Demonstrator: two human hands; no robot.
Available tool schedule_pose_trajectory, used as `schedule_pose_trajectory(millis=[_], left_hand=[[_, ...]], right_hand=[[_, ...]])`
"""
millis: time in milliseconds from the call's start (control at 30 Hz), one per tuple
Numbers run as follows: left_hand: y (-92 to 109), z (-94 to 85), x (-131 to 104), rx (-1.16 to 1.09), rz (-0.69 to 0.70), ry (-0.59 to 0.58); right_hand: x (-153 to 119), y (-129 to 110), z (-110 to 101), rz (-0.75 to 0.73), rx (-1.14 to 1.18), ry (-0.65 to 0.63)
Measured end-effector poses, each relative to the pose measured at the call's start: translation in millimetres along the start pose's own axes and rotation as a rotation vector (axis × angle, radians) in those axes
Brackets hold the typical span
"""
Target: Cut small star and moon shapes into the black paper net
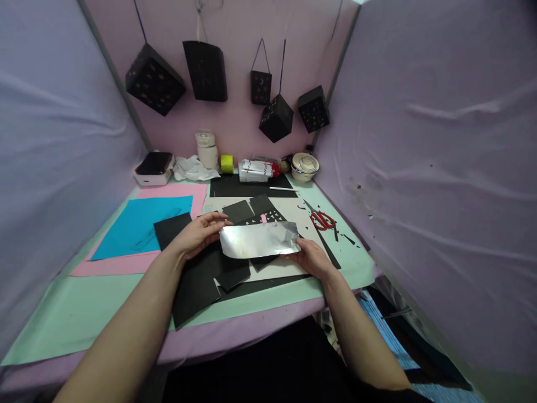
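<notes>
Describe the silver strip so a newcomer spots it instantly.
Start at the green-covered table, then the black card pieces near its middle. Over them, between the left hand and right hand, is a long silver strip. Its shiny metallic surface sets it apart from the dull black pieces.

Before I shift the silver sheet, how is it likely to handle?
Probably light: the left hand and right hand hold the silver sheet just by its ends. It likely creases easily; its right end looks wrinkled. Its shiny face may be slippery.

Pink back wall (pixel 239 123), wrinkled lilac fabric side walls (pixel 432 168), table (pixel 354 263) with mint-green cover (pixel 96 313), soft light
</notes>
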State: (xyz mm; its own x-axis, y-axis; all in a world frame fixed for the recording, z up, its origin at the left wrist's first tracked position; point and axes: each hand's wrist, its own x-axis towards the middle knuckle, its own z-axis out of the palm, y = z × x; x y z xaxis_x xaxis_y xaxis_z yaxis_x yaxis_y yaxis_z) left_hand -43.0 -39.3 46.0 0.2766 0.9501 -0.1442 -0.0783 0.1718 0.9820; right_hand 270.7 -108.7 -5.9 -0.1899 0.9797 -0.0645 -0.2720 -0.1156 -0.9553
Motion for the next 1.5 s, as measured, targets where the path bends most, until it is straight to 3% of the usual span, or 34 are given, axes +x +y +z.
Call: schedule_pose_trajectory(millis=[1500], left_hand=[[-1.6, -2.3, 0.7, -0.013, 0.02, -0.008]], right_hand=[[-1.5, -1.1, 0.2, -0.015, 0.029, -0.042]])
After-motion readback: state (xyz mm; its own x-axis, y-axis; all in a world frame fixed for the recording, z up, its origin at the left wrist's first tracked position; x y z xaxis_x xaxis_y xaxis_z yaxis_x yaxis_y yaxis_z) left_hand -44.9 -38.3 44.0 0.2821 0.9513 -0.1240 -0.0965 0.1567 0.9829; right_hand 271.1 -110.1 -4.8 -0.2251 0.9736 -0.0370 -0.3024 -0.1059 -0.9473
